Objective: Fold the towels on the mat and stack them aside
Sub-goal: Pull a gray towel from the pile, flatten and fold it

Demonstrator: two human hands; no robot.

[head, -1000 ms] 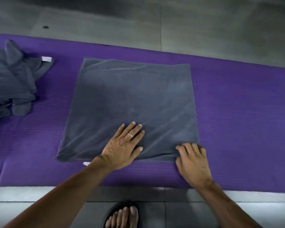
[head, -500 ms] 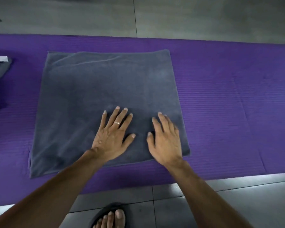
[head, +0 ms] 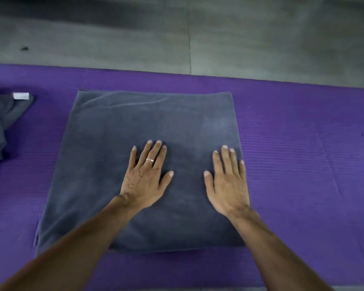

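Grey concrete floor borders a purple mat (head: 303,143) where a folded grey towel (head: 118,143) lies centred, left hand (head: 144,181) and right hand (head: 227,183) pressed flat, fingers spread, gripping nothing, crumpled towels (head: 0,127) far left.

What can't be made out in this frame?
Head view only:
- Crumpled towel pile: cut off by the left edge; count unknown.
- Flat grey towel: near-left edge hidden by the left forearm; layers unclear.
- White tag: print too small.
- Any folded stack: outside the frame.
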